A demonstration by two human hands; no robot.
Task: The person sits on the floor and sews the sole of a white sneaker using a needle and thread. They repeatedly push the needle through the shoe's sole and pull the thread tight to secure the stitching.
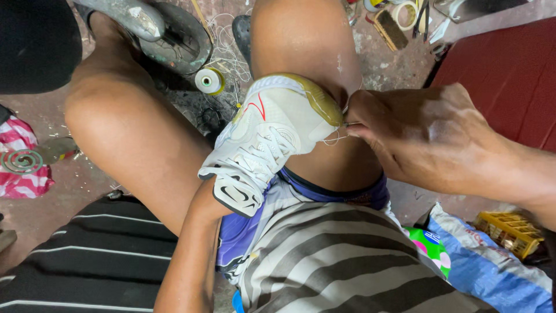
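Note:
A white sneaker (263, 136) with a yellowish sole rim and a small red mark rests between my bare knees, toe pointing away from me. My left forearm (188, 255) runs up into the shoe's opening, and the hand is hidden inside it. My right hand (417, 136) reaches in from the right. Its fingertips are pinched on a thin needle (346, 124) at the sole edge near the toe. A loop of white thread (333, 139) hangs just below the pinch.
On the dirty floor ahead lie a thread spool (208, 80), a metal shoe anvil (174, 35), loose thread, a brush (389, 29) and a tape roll (406, 14). A red surface (509, 69) is at right. A yellow basket (509, 232) and a blue sack (492, 278) sit lower right, a green coil (20, 161) at left.

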